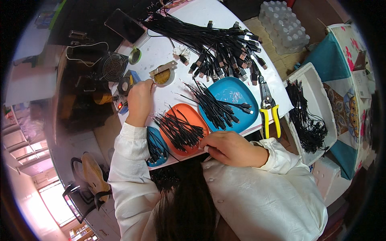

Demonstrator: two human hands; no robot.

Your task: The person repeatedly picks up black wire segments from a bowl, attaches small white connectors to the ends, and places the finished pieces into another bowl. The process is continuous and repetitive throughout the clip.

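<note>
My left hand [140,101] reaches over the left side of the white table, fingers pinched together. Its fingertips are beside a round tin [169,78] of yellowish material with a metal strip across its top; whatever they hold is too small to make out. My right hand [232,148] is closed at the table's near edge, by the lower right corner of an orange tray [186,107]. Its grip is hidden. Short black cables [181,130] with bared wire ends fill that tray. More cables [216,107] lie across a blue tray [246,93] to the right.
Yellow-handled wire strippers [270,116] lie right of the blue tray. A large bundle of black USB cables [225,48] covers the far side. A small blue tray [151,162] holds cables at the near left. A foam box [327,120] with cables stands at the right.
</note>
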